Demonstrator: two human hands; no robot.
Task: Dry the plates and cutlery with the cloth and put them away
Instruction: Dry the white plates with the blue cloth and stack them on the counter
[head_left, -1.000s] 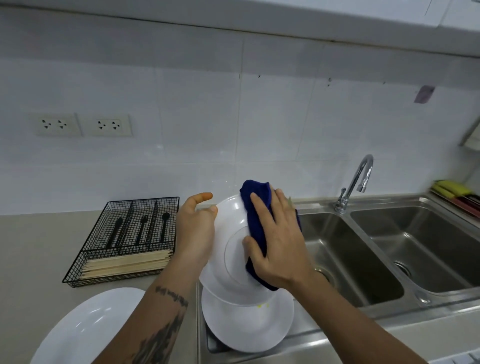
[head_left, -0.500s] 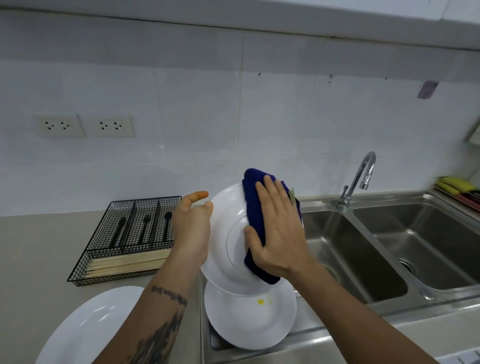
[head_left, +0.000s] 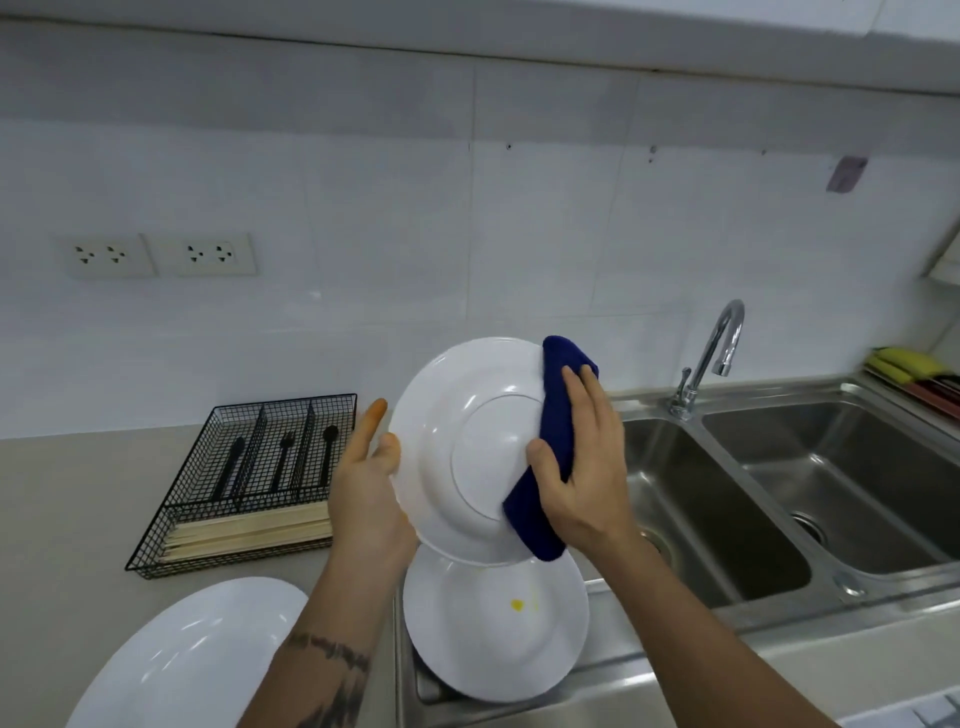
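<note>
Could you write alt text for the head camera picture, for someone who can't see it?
At a kitchen sink, a person's left hand holds a white plate up on edge while the right hand presses a blue cloth against its underside. Another plate sits below, and a wire cutlery basket stands left.

Wire tray (head_left: 244, 483) on counter (head_left: 78, 509), left of sink (head_left: 727, 499). Plate (head_left: 182, 660) at counter's near edge. Tap (head_left: 711, 353) behind sink. Second plate (head_left: 493, 629) on sink's left rim.
</note>
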